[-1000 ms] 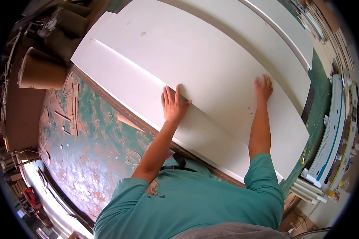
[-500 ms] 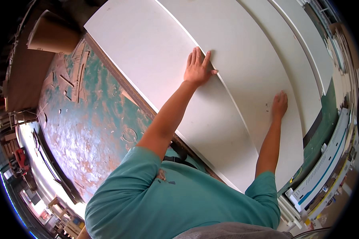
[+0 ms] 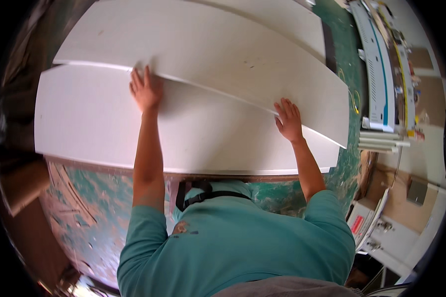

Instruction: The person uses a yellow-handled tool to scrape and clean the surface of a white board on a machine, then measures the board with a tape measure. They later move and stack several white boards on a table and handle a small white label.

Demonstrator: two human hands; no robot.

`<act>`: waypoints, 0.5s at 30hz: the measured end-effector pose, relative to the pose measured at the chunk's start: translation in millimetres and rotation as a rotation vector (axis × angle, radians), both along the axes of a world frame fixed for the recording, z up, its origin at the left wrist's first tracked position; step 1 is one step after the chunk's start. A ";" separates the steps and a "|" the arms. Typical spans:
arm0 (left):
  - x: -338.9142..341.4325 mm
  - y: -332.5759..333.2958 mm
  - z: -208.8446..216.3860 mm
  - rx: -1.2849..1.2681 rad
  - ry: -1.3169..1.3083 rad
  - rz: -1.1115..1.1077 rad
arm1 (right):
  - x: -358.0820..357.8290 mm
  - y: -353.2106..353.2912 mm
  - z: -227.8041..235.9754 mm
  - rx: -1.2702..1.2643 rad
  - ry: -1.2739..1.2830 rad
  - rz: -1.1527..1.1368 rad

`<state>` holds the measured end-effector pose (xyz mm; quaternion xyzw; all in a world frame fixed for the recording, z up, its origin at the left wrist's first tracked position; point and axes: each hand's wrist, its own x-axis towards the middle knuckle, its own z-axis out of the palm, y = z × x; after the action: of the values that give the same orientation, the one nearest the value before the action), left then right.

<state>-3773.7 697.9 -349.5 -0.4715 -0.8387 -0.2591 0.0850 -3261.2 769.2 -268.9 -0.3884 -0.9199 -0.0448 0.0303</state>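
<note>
Large flat white panels lie overlapping in front of me. My left hand (image 3: 147, 90) rests with fingers spread at the long edge of the upper white panel (image 3: 198, 39), towards its left part. Farther right along that same edge is my right hand (image 3: 289, 120), its fingers stretched out over the upper panel's rim. Below that rim, the nearer white panel (image 3: 84, 114) reaches close to my waist. Another white panel (image 3: 287, 17) shows partly behind the upper one. Neither hand is wrapped round anything.
A long white slotted housing with a blue stripe (image 3: 376, 64) runs along the right side. Pale strips (image 3: 381, 140) lie below it. At the left stands a brown cardboard piece (image 3: 22, 183). The green floor (image 3: 79, 218) carries scattered scraps.
My view has turned, so the panels now lie more crosswise. My right hand has shifted from the upper panel's face to its near edge. My left hand remains at that edge.
</note>
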 end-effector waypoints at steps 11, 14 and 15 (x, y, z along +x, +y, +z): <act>45.8 75.3 61.0 -0.429 0.471 -0.624 | 97.4 52.1 -0.7 0.021 -0.182 -0.276; 43.0 100.1 47.9 -0.326 0.465 -0.497 | 102.3 101.4 -3.0 -0.015 -0.211 -0.242; 43.9 108.0 54.6 -0.285 0.479 -0.464 | 102.8 113.7 0.5 -0.040 -0.213 -0.228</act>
<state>-3729.8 805.8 -294.9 -0.7037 -0.6934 -0.0343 0.1513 -3158.4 882.9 -268.4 -0.4838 -0.8686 -0.0704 -0.0806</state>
